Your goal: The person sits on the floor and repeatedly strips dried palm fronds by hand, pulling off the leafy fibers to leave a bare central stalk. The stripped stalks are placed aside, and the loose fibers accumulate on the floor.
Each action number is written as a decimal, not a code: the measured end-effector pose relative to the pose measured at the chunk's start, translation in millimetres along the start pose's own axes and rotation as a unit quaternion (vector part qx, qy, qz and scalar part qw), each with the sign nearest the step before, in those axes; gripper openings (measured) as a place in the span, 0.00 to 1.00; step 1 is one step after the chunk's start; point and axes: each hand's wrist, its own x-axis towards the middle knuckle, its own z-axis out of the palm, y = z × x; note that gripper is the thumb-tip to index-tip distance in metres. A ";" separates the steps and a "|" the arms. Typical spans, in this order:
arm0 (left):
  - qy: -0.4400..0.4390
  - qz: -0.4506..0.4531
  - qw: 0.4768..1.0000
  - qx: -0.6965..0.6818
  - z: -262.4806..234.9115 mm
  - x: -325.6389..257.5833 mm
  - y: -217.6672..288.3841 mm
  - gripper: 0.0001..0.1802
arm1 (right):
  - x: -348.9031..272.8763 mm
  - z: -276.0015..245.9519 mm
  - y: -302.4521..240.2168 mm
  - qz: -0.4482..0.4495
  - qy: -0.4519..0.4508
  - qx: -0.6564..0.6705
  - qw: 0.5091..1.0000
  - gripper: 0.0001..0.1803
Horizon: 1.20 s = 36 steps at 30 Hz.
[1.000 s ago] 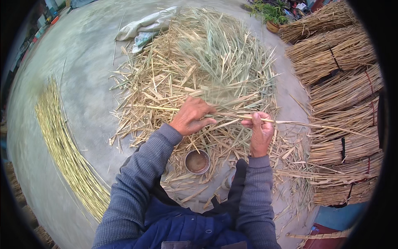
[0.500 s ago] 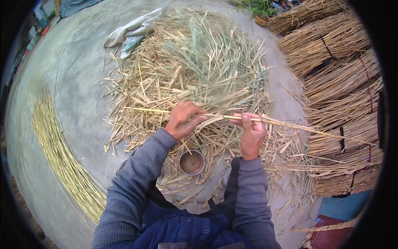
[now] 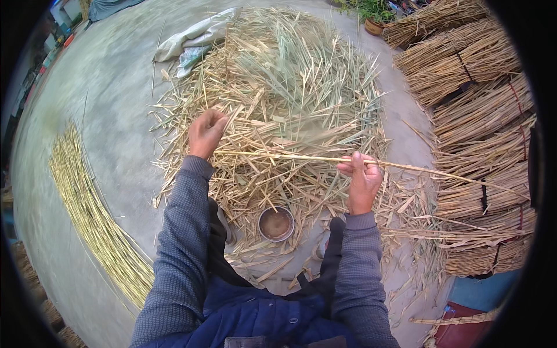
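My right hand [image 3: 362,181] pinches a long, thin straw-coloured stalk [image 3: 290,155] between thumb and fingers. Its pale bare end reaches left across the heap, and the browner end slants right over the bundles. Up and to the left, my left hand [image 3: 207,133] is apart from the stalk, its fingers drawn together; whatever they may hold is hidden. Beneath both hands spreads a wide heap of dry leaves and husks [image 3: 272,116], partly greenish. A small round metal bowl [image 3: 276,225] with brownish contents stands at its near edge, between my feet.
On the left lies a long bunch of peeled yellow stalks [image 3: 96,217]. Tied bundles of brown stalks [image 3: 481,127] are stacked on the right. A white sack [image 3: 194,39] lies against the heap's far left side, and a potted plant [image 3: 373,17] stands far right.
My left hand has left the stalk and moved left and away from me. More of the stalk's left part now shows bare, while my right hand still grips it, slightly farther right.
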 end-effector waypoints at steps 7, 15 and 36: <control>-0.066 0.283 0.938 0.188 10.1 -19.1 11.0 0.14 | -3.8 15.5 -1.1 0.007 0.000 0.009 1.000 0.16; -0.275 0.187 0.943 -0.025 44.1 -38.8 19.2 0.14 | -4.4 20.4 -9.3 0.008 0.002 0.010 1.000 0.16; -0.306 0.129 0.943 -0.030 32.2 -30.5 20.5 0.16 | -6.4 20.6 -3.3 -0.014 -0.079 0.055 0.995 0.10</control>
